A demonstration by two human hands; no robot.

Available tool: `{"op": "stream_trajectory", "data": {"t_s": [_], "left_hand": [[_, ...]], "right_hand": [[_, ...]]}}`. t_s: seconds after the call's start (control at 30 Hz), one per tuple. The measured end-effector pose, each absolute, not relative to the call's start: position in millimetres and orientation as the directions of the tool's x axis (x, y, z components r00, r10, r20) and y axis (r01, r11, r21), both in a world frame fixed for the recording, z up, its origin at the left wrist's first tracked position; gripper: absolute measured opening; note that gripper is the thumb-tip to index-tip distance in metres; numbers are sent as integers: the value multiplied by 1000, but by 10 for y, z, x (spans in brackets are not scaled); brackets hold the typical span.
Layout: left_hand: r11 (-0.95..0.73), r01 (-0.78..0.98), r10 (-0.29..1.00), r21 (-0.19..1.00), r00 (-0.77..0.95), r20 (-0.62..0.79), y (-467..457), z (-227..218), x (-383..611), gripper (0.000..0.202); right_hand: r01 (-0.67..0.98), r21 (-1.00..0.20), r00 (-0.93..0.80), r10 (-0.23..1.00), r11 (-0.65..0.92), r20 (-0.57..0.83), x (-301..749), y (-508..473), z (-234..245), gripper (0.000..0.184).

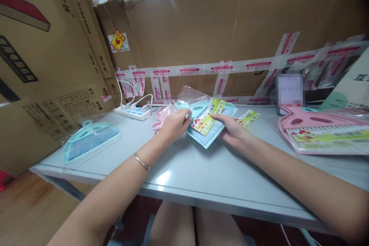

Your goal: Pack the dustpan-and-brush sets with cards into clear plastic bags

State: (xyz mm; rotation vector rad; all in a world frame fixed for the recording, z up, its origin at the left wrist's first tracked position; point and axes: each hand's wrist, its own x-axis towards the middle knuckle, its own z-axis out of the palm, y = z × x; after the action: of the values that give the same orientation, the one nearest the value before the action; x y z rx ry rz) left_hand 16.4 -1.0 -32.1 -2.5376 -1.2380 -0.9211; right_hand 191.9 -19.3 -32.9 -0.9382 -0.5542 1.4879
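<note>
A mint-green dustpan and brush set [203, 138] is tilted above the middle of the table, between both hands. My right hand [235, 130] grips its right side, thumb on top, pressing a yellow-green printed card [209, 117] against the bristles. My left hand [176, 123] is closed at the handle end; its fingertips are partly hidden, and I cannot tell whether they pinch the handle or the plastic around it. Clear plastic film [194, 91] sticks up behind the set. Partly behind my left hand lies a pink set [162, 114]. A second printed card [248, 118] lies beyond my right hand.
A bagged green dustpan set [92, 142] lies at the table's left, a pink one [291, 123] with a card at the right. Behind are a white power strip [133, 113] with cables, a screen-like device [290, 90] and large cardboard boxes [201, 27].
</note>
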Motion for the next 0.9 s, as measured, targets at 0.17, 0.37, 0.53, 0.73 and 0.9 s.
{"op": "stream_trajectory", "data": {"t_s": [0.17,0.37,0.53,0.73,0.9], "left_hand": [[-654,746,612,124,427,666,-20,-350,189,15],[-616,778,617,124,378,690,-61,-321,218,14],[-680,733,576,14,522,629,-121,-303,250,21],[-798,600,498,-50,705,505,-175,-255,236,24],[-635,652,591,414,66,804,-111,-170,161,24]], "right_hand": [[-651,-747,10,982,-138,-190,1897,-206,-346,32],[-562,-777,-170,959,-285,-229,1807,-333,-331,29],[-575,-775,-130,964,-263,-230,1760,-341,-344,29],[-677,-719,-6,978,-157,-208,1769,-286,-355,28],[-700,-713,82,987,-43,-140,1841,-257,-336,26]]}}
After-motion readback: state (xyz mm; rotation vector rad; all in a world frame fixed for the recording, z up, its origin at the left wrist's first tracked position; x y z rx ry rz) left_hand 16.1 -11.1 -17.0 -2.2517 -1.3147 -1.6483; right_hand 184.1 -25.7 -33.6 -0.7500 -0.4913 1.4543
